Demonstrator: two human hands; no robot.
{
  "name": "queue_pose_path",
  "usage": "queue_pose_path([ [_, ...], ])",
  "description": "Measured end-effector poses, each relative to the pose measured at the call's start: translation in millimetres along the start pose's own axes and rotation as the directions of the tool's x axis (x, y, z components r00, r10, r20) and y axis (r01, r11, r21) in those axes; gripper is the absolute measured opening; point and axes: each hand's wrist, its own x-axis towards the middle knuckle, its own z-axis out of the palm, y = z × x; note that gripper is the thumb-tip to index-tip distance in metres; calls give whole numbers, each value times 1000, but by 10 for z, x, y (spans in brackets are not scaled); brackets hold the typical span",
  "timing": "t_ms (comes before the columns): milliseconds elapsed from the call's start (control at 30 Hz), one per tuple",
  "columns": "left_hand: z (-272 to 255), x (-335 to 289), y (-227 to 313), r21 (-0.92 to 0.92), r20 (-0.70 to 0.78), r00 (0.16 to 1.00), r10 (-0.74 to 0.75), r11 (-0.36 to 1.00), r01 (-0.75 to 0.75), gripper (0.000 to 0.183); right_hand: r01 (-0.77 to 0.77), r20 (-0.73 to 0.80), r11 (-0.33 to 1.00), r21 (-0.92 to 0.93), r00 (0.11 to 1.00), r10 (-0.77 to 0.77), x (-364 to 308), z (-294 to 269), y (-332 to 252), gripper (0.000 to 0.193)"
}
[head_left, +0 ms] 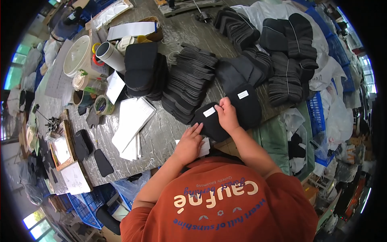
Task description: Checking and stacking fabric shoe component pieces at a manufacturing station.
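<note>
A black rounded pad (213, 128) with a white label (209, 111) lies at the table's near edge, in front of me. My right hand (228, 115) pinches its upper right side near the label, thumb and fingers closed. My left hand (191, 142) grips the pad's left edge, its fingertips on the dark surface. Beside my left palm a piece of white paper (204, 147) sticks out, partly hidden. Just right of my right hand lies another black pad (246, 107) with a similar white label (242, 94).
Beyond my hands stand a fanned row of black pads (189, 80) and another stack (141, 68). Tied bundles (286, 76) are at right. White papers (131, 125), a white cup (109, 56) and a tub (77, 56) sit left. A blue crate (316, 111) is beside the table.
</note>
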Motion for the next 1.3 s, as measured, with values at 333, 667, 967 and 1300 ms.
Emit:
queue_pose_path([
  [333,-219,60,26,-139,-172,975,-142,983,119,11,278,148,901,-334,959,-241,-52,-86,-255,6],
  [667,-199,57,-42,-7,-8,1000,-15,1000,15,8,314,-36,923,-222,943,-330,-216,91,208,13],
  [967,-248,41,52,-155,-88,996,-24,988,10,8,122,-286,759,-639,879,-382,260,-1009,27,43],
  [1300,-198,92,78,-395,60,998,1,918,23,6,300,228,544,-783,953,-198,-160,-1018,52,37],
])
